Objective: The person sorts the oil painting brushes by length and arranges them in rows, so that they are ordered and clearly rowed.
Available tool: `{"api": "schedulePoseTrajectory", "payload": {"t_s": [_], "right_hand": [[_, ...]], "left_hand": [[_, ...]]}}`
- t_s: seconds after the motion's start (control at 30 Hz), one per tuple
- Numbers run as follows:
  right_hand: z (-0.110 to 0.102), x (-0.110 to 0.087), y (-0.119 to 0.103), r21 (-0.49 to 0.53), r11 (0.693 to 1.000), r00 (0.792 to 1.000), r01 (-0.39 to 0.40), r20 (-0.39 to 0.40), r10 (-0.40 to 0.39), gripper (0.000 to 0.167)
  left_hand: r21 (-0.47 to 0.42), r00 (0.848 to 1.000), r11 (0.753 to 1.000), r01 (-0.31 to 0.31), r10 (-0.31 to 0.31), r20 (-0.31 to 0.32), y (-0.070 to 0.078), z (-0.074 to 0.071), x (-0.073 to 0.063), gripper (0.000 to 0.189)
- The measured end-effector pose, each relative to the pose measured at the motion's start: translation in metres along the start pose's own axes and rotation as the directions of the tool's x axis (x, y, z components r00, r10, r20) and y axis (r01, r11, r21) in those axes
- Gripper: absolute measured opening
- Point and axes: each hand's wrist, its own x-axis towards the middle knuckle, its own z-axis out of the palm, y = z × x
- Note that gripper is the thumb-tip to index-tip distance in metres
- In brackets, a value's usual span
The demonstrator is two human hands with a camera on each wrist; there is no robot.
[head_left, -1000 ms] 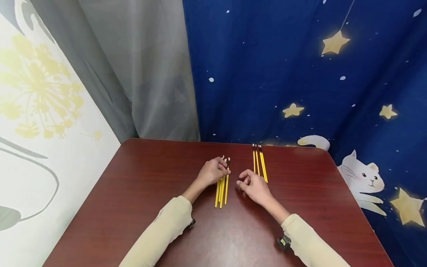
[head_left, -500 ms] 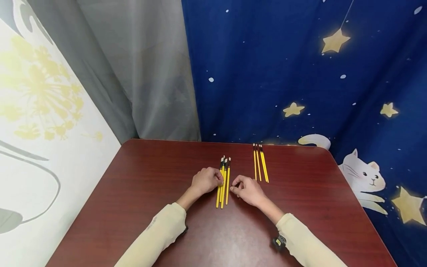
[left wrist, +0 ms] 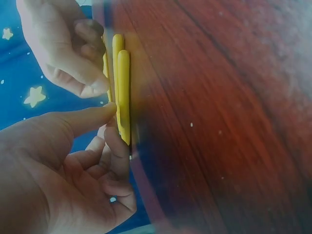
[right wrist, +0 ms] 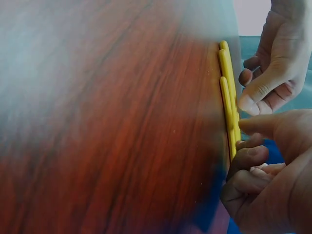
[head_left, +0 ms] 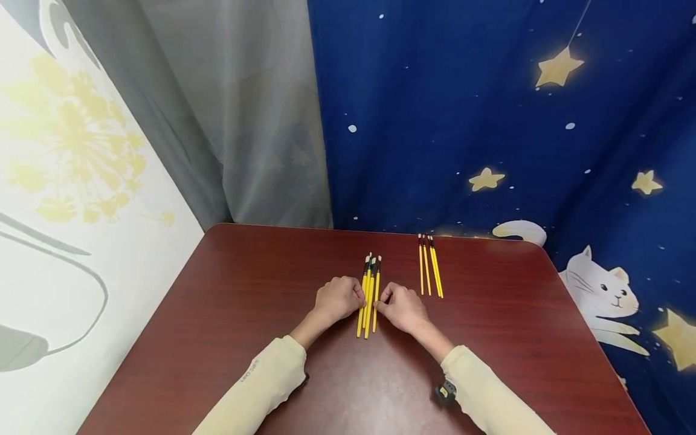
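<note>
Several yellow-handled paintbrushes (head_left: 369, 296) with dark ferrules and pale bristles lie side by side on the table, bristle ends away from me. At their left side is my left hand (head_left: 338, 297), thumb and curled fingers right at the handles. From the right, my right hand (head_left: 403, 307) meets the rightmost brush with its thumb and index fingertips. Up close in the left wrist view, the left thumb (left wrist: 100, 116) reaches the yellow handles (left wrist: 124, 87). The right wrist view has the right thumb (right wrist: 256, 124) at the handles (right wrist: 226, 97). I cannot tell whether either hand pinches a brush.
A second group of several yellow paintbrushes (head_left: 429, 269) lies at the back of the reddish-brown table (head_left: 261, 272), to the right. Behind the far edge hang a grey curtain (head_left: 272, 151) and a blue curtain with stars (head_left: 424, 151). A patterned white wall (head_left: 81, 241) stands left.
My left hand has drawn back from the right brush to the group's left side. My right hand has come left and toward me, up to the rightmost brush. The brushes lie slightly closer together.
</note>
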Motion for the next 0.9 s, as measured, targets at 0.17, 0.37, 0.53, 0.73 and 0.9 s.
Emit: {"api": "schedulePoseTrajectory", "payload": {"t_s": [0.17, 0.37, 0.53, 0.73, 0.9], "right_hand": [[0.005, 0.001, -0.003, 0.019, 1.000, 1.000, 0.006, -0.026, -0.006, 0.019], [0.011, 0.003, -0.007, 0.008, 1.000, 0.999, 0.020, -0.042, -0.020, 0.021], [0.014, 0.004, -0.009, 0.009, 1.000, 0.998, 0.025, -0.053, -0.025, 0.020], [0.015, 0.002, -0.011, -0.044, 0.998, 0.997, 0.045, -0.061, -0.048, 0.013], [0.015, 0.002, -0.015, -0.128, 0.991, 0.996, 0.046, -0.073, -0.055, 0.012]], "left_hand": [[0.056, 1.000, 0.998, 0.005, -0.004, -0.025, 0.001, 0.002, 0.000, 0.020], [0.100, 0.999, 0.994, 0.045, -0.043, -0.027, 0.000, 0.002, 0.000, 0.027], [0.094, 0.996, 0.992, 0.084, -0.085, 0.007, 0.000, 0.001, -0.002, 0.030], [0.098, 0.994, 0.990, 0.106, -0.108, 0.015, -0.001, 0.004, -0.004, 0.045], [0.126, 0.993, 0.985, 0.118, -0.120, 0.013, -0.001, 0.006, -0.003, 0.052]]}}
